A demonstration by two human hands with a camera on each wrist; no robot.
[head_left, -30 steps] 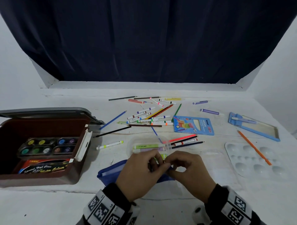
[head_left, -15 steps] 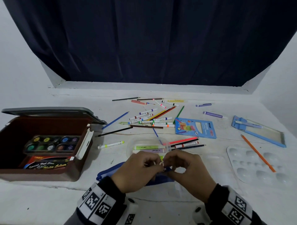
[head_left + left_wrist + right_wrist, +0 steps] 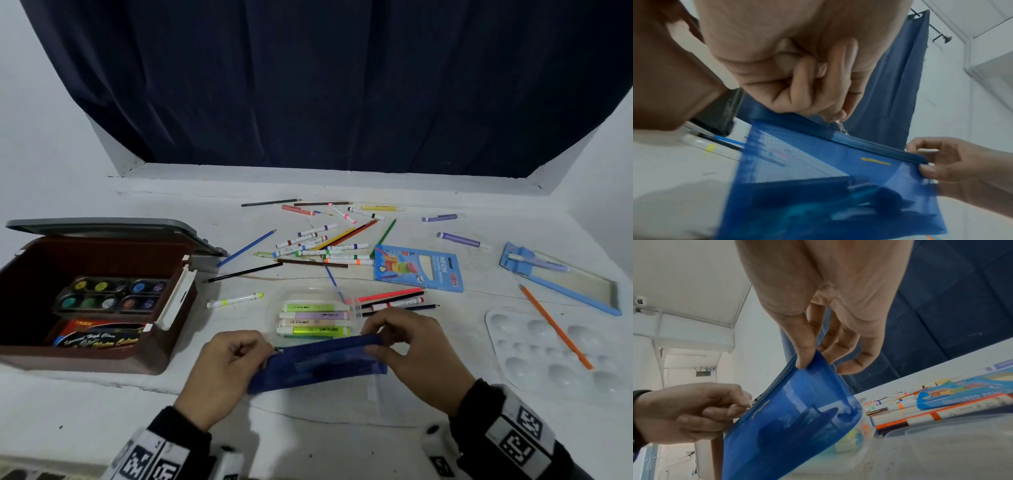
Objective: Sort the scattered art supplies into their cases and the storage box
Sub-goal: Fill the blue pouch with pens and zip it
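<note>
Nearest, the left hand pinches the zip pull of a blue mesh pouch, held just above the table; the right hand clamps the pouch's far corner between thumb and fingers. The step appears to be working the zip; the next move calls for a steady pull along the track against the right hand's hold. Behind lies a clear tub of highlighters, then scattered pens and pencils. A brown storage box stands open at left on the white table. A dark curtain hangs beyond.
</note>
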